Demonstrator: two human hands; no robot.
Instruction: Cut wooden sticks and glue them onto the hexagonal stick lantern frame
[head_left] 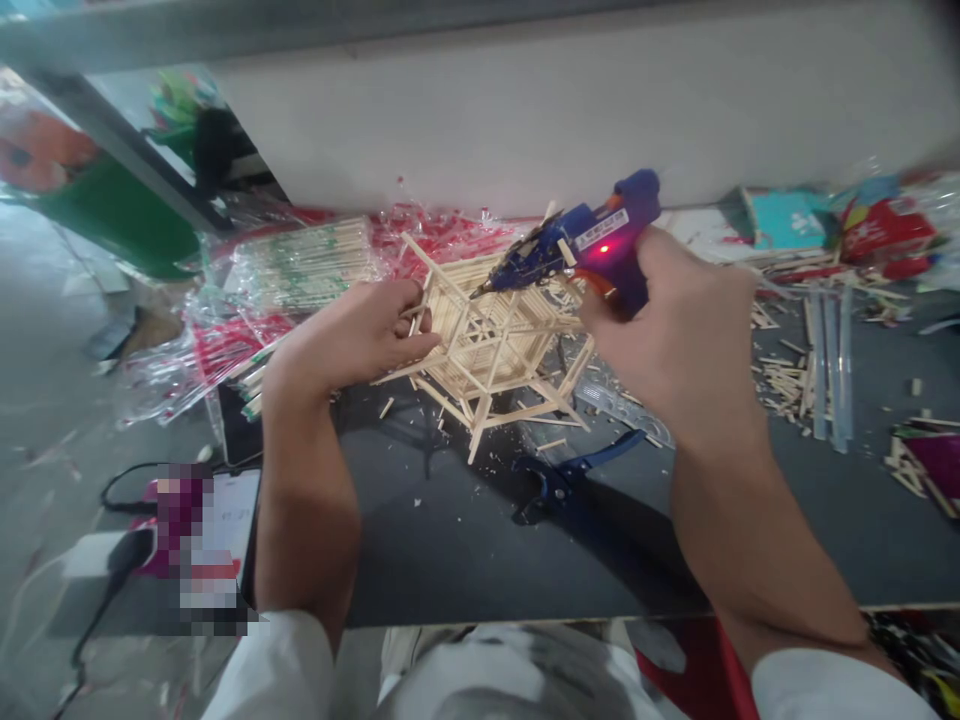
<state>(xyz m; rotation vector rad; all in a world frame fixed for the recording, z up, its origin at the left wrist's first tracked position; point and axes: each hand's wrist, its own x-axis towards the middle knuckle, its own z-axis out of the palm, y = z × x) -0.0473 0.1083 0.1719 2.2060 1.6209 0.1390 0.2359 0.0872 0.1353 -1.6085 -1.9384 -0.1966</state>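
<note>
A six-sided lattice model of thin wooden sticks (489, 352) stands tilted over the dark table. My left hand (367, 335) is closed on its left edge, fingers and thumb around the sticks there. In my right hand (675, 340) is a blue hot glue gun (600, 235) with an orange trigger and a glowing red light. Its nozzle points down and left, at the upper part of the lattice; whether the tip touches a stick I cannot tell. Below the model lies a blue-handled cutter (562, 480).
Plastic-wrapped stick bundles (300, 262) lie at the back left. Clear glue sticks (831, 365) and cut stick pieces (787, 385) are to the right. A phone (234, 510) and charger cable lie at the left edge. A white panel (600, 110) closes off the back.
</note>
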